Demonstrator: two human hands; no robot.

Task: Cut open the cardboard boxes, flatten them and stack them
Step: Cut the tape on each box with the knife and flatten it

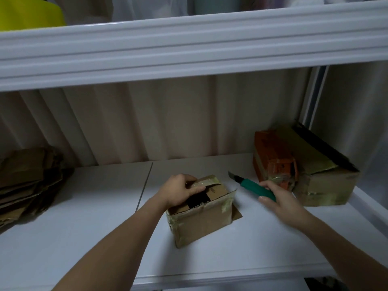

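Cardboard small box (201, 211) stands mid-shelf, top partly open; left hand (180, 191) grips its far-left flap with curled fingers. Right hand (279, 198), just right of it, holds the green utility knife (255, 186), blade pointing far-left past the box's right edge.

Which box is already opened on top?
The small box under the left hand: its top flaps are parted, dark inside showing. The big box and orange box at right look still closed.

Storeroom: white metal shelving (189, 49), corrugated wall (147, 118).
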